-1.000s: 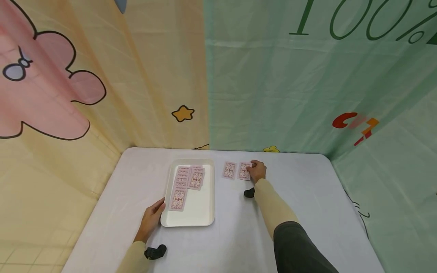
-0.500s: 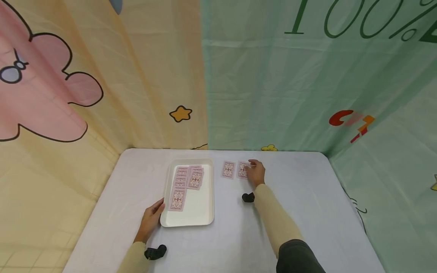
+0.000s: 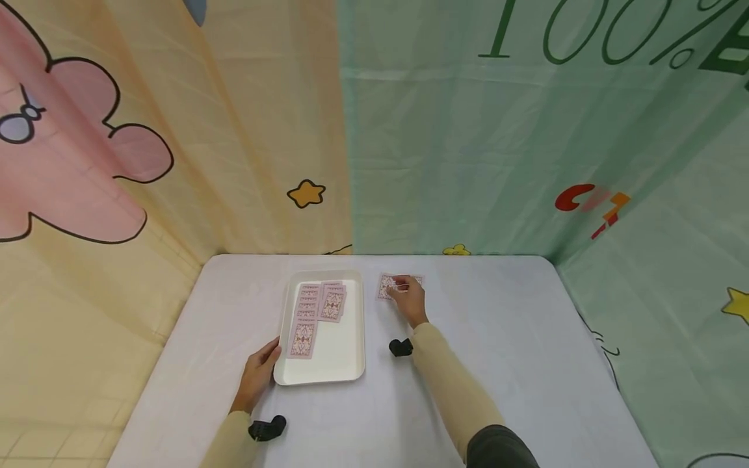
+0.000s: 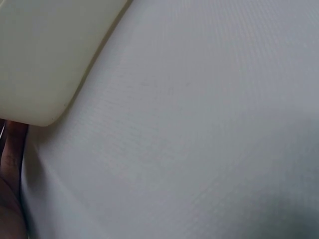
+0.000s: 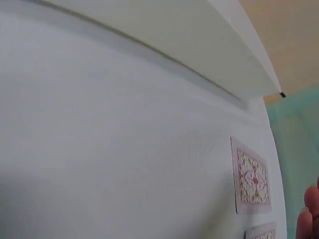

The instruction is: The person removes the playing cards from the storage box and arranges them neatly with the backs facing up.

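While two printed curtains, one peach and one mint green, hang behind it, a single white table fills the lower half of the head view. One cream tray sits left of the table's centre, and its corner shows again in the left wrist view. On the tray lie face-down pink-backed cards in two overlapping runs, a long one at the tray's 9 o'clock side and a shorter one at 12 o'clock; their exact number cannot be told because they overlap.

The person's left hand rests at the tray's 7 o'clock corner, fingers relaxed and together, touching the rim without curling round it. The right hand reaches out at the tray's 2 o'clock, fingertips bent down onto two loose cards on the bare cloth. One loose card shows at the hand's 10 o'clock, and the second card is mostly covered, only its far edge peeping out at 1 o'clock. Whether the fingers pinch a card or only press on it cannot be told. The right wrist view shows one card whole and a sliver of the other, just beside it and apart.

Two small black wrist mounts, one near the left sleeve, one near the right, complete the count.
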The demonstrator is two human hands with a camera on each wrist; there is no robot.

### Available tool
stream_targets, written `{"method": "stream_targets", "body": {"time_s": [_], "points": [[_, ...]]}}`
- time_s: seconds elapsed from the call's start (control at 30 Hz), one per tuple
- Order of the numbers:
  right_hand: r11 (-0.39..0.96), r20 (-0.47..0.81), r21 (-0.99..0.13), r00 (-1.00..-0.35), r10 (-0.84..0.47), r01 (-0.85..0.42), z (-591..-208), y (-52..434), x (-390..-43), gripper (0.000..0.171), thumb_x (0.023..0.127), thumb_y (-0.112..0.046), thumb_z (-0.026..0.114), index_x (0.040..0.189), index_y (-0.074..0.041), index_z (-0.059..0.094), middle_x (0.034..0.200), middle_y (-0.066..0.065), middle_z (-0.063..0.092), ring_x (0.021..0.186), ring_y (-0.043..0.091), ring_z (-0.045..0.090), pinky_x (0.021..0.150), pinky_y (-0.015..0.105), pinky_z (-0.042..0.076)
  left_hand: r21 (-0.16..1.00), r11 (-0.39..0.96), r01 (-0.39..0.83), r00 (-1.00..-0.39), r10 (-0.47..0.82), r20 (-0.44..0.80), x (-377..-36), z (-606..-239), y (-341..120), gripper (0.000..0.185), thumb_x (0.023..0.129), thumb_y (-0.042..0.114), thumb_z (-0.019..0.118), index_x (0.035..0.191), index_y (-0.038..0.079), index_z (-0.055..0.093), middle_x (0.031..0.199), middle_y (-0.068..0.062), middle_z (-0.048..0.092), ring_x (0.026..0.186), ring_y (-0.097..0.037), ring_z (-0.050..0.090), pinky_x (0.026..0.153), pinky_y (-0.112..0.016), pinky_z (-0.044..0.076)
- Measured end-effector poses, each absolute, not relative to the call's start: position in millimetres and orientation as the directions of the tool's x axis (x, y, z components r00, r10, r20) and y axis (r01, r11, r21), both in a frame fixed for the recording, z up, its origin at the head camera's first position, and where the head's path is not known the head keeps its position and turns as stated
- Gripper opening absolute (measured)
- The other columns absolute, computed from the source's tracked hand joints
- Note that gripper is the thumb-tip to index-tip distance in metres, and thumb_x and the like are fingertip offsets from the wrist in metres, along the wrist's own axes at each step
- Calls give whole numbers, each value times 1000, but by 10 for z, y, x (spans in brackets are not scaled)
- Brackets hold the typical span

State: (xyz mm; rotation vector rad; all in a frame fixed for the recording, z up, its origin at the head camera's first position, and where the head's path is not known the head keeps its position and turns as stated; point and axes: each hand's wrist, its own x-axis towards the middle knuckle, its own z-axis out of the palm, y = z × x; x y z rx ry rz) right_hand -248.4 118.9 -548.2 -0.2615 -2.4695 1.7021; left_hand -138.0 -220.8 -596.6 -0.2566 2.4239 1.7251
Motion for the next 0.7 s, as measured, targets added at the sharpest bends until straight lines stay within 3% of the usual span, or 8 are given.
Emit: {"method": "stream_targets", "body": {"time_s": [0.2,0.7], "points": [[335,104,-941,-982,156,-46,-5475,956,-2429,30,80,-3,76,108,5,67,100,18,65,92,29,59,81,38,52,922,309,-235,-971,-47,-233,-1388,-5968,-2211,48,104,21,46,144,-4,39,149,-24,36,140,-37,29,112,-48,30],[304,111,-947,-994,12,-102,-5364,432,-2272,30,84,-4,74,111,4,65,103,19,65,94,27,60,81,33,53,926,297,-233,-972,-47,-229,-1382,-5952,-2205,47,103,21,46,143,-4,40,149,-24,36,140,-38,29,112,-48,30]]}}
